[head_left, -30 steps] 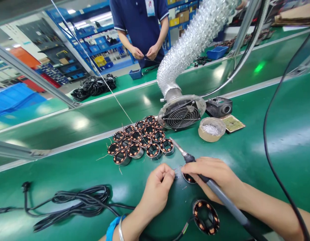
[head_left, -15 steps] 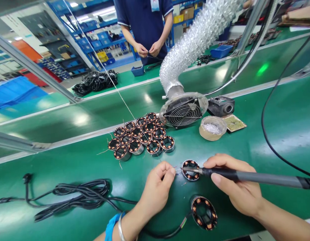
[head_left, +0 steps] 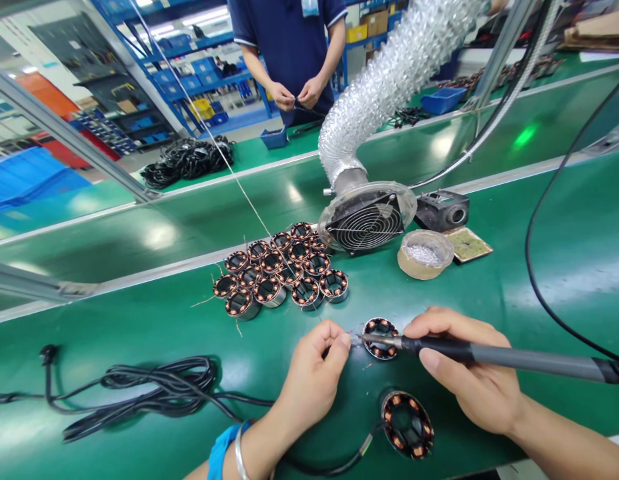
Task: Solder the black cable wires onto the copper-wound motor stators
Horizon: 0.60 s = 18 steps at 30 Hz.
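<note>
Held in my right hand (head_left: 472,373) is a soldering iron (head_left: 529,361), its tip pointing left across the top of a copper-wound motor stator (head_left: 368,347). My left hand (head_left: 317,363) is closed in a pinch just left of that stator, with thin wire ends (head_left: 356,339) showing at the fingertips beside the iron's tip. A second stator (head_left: 423,445) lies nearer to me, joined to a black cable (head_left: 357,463) with coloured wires. Another black cable (head_left: 159,383) lies coiled to the left and runs behind my left wrist.
Several stators (head_left: 269,291) stand grouped beyond my hands. An extractor fan (head_left: 367,227) hangs from a silver duct (head_left: 379,100). A tub of solder-like bits (head_left: 423,263), a flat yellowish pad (head_left: 468,245) and a black holder (head_left: 442,208) sit right. A co-worker (head_left: 294,60) stands opposite.
The soldering iron's tip has shifted slightly left, closer to my left fingertips and the wire ends. A faint wisp, perhaps smoke, shows there. My left hand stays nearly still.
</note>
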{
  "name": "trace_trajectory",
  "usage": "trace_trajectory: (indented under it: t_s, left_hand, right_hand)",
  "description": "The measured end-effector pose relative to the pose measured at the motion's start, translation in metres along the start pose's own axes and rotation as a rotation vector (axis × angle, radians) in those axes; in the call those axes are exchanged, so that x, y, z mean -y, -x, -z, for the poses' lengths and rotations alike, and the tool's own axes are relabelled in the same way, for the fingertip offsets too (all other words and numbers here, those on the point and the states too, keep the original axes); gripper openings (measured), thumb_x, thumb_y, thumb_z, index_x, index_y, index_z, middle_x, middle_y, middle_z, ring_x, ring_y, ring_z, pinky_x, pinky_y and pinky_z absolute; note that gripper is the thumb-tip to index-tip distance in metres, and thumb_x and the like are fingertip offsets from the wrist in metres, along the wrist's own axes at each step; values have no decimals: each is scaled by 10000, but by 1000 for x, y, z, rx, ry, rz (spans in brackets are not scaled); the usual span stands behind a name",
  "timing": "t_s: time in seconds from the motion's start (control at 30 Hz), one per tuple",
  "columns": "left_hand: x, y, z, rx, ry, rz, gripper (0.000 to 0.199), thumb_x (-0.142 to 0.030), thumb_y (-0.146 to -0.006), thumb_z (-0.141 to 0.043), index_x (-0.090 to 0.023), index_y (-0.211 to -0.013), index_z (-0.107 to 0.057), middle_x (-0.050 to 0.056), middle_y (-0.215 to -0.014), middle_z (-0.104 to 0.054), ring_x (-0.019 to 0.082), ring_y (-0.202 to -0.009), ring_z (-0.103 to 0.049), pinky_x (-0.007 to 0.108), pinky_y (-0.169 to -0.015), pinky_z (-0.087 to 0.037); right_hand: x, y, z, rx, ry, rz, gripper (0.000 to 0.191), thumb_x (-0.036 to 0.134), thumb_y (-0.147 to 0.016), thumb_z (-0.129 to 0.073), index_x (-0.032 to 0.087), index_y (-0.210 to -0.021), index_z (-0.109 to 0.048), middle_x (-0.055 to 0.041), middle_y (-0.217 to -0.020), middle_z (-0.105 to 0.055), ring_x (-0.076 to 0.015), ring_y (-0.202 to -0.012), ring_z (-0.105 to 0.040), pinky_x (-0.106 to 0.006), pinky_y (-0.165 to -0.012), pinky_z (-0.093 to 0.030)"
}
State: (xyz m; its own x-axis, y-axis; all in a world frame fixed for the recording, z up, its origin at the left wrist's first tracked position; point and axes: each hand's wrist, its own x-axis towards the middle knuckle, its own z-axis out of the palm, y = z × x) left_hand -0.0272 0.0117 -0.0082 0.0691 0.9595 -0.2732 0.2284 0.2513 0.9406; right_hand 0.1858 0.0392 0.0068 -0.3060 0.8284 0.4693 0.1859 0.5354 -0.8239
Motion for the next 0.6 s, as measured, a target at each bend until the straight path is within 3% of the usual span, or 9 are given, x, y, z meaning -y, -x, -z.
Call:
trace_trajectory:
  t_s: [0.23, 0.6]
  left_hand:
    - [1, -1, 0, -10, -22, -13, 305, -405, -919, -471, -193, -701, -443, -60, -602, -353, 120, -581, -312, 242, -558, -251]
    - [4, 0, -1, -6, -38, -33, 310, -402, -931, -470, -193, -704, -442, -63, -603, -353, 117, -580, -311, 241, -555, -249]
  right_hand:
    - [1, 4, -2, 15, -4, 43, 170, 154, -834, -526, 211, -970, -610, 8, -746, -628, -120, -597, -551, -256, -554, -426]
    - [6, 5, -9, -10, -15, 130, 188, 126, -795, -511, 183, -935, -622, 3, -626, -556, -117, -499, -475, -267, -470, -358]
